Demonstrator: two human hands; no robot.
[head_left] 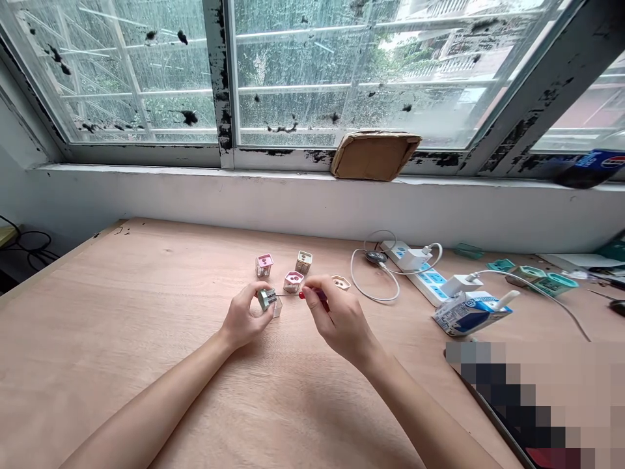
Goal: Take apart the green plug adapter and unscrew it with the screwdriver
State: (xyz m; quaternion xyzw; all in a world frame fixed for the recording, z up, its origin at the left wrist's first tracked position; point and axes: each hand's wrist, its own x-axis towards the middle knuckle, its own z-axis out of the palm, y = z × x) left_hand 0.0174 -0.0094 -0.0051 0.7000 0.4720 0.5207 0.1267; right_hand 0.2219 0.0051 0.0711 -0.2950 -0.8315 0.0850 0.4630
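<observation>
My left hand [243,317] is closed around a small green and clear cube-shaped part [268,299], held just above the wooden table [146,312]. My right hand [336,314] pinches a thin tool with a red handle [303,295], and its metal tip reaches to the green part. Just beyond my hands lie more small cubes: a pink one [264,265], a beige one [303,262], another pink one [293,281] and a cream piece [340,282].
A white power strip [420,277] with chargers and cables lies to the right. A crushed blue and white carton [469,312] sits by it. Teal parts [541,279] lie further right. A cardboard piece [374,154] leans on the window sill. A blurred patch covers the lower right.
</observation>
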